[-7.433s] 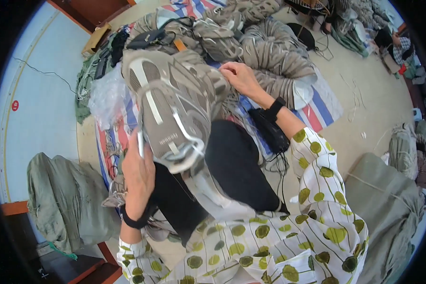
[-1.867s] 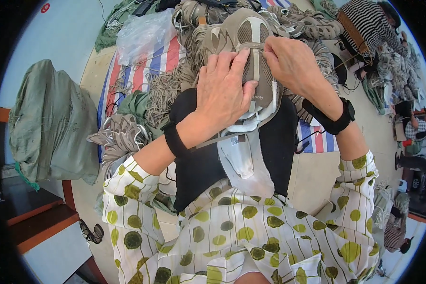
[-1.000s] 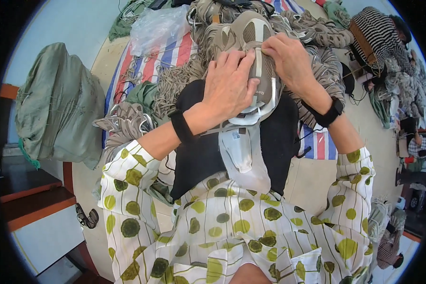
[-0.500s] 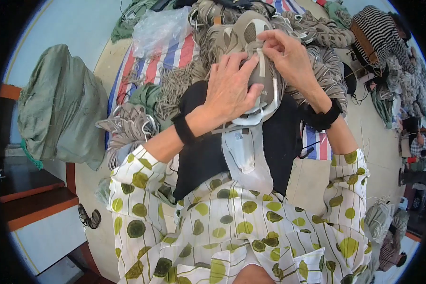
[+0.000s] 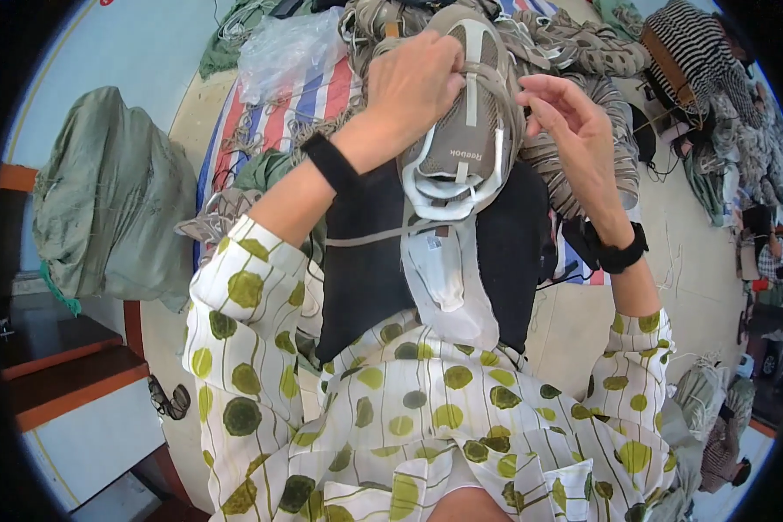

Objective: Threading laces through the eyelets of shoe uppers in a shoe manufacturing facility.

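Note:
A grey-brown mesh shoe upper (image 5: pixel 470 130) with white edging lies on the black cloth (image 5: pixel 365 270) over my lap. Its pale tongue-like lining piece (image 5: pixel 444 278) hangs down toward me. Across the upper's far part runs a flat grey-brown lace (image 5: pixel 489 75). My left hand (image 5: pixel 418 83) is closed at the upper's left side, fingers curled where the lace begins; the fingertips are partly hidden. To the right of the upper is my right hand (image 5: pixel 572 126), its fingers loosely bent, thumb and forefinger slightly apart near the edge, with nothing plainly between them.
Bundles of similar shoe uppers (image 5: pixel 583 56) are heaped beyond my lap and to the right. Clear plastic (image 5: pixel 287 56) lies on a striped sheet (image 5: pixel 322 96). A large green sack (image 5: pixel 113 200) stands at left. Another person in a striped top (image 5: pixel 696 52) sits at far right.
My hands have moved apart from the middle of the upper, the left up and leftward, the right out to the right and lower. More of the upper now shows, with the lace across it.

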The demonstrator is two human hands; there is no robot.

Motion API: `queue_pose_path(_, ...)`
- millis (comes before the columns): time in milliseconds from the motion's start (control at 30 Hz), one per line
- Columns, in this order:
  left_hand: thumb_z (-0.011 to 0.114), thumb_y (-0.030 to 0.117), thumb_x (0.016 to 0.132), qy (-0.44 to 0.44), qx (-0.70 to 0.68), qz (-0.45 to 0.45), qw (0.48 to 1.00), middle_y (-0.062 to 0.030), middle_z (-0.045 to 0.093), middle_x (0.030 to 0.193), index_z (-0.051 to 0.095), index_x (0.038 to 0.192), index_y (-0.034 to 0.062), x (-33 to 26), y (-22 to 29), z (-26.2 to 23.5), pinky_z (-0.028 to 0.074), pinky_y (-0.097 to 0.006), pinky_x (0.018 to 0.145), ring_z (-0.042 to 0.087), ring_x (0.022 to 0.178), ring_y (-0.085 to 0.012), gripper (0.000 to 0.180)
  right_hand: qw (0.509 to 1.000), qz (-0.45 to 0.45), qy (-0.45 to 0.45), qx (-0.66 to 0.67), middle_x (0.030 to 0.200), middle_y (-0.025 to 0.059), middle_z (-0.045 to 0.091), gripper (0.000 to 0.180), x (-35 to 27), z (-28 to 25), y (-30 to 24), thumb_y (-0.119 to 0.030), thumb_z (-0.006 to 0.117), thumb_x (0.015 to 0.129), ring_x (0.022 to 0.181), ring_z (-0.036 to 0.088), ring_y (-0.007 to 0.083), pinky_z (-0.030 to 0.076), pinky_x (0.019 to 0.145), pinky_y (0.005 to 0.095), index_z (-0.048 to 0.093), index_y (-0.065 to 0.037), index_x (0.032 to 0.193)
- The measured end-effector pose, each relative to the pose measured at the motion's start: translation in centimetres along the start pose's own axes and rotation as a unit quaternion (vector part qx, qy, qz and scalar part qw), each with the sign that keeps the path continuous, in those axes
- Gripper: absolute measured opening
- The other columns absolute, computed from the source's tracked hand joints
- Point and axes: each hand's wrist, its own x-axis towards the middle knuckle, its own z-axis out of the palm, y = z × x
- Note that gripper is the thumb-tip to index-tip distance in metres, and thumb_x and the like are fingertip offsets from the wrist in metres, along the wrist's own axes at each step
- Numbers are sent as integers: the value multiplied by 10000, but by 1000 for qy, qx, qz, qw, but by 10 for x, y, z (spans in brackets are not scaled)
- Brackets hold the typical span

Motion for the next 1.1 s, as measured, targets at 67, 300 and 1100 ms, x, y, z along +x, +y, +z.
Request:
queue_pose_path(67, 595, 156, 762, -10, 64, 56, 996, -99, 574, 795, 566, 811, 70, 3, 3, -2, 459, -417, 627, 593, 769, -309, 104, 1000, 1, -19, -2, 934, 48, 654, 209, -10, 12, -13, -73, 534, 897, 668, 532, 60, 450, 641, 199, 590, -3, 1086)
queue_pose_path(300, 566, 118, 719, -31, 157, 116, 980, -101, 567, 782, 536, 792, 48, 22, 0, -6, 467, -425, 597, 603, 737, -310, 106, 932, -196, -197, -231, 930, 130, 610, 255, -52, 75, -9, -18, 550, 833, 680, 619, 244, 501, 602, 310, 574, -8, 1086)
queue_pose_path(1100, 538, 94, 838, -162, -115, -143, 970, -142, 625, 958, 589, 883, 33, -4, -29, -44, 489, -350, 632, 622, 758, -265, 92, 983, 162, -74, 46, 629, -1, 531, 576, -122, -152, -55, -75, 628, 752, 415, 434, 46, 347, 453, 162, 445, 51, 1283)
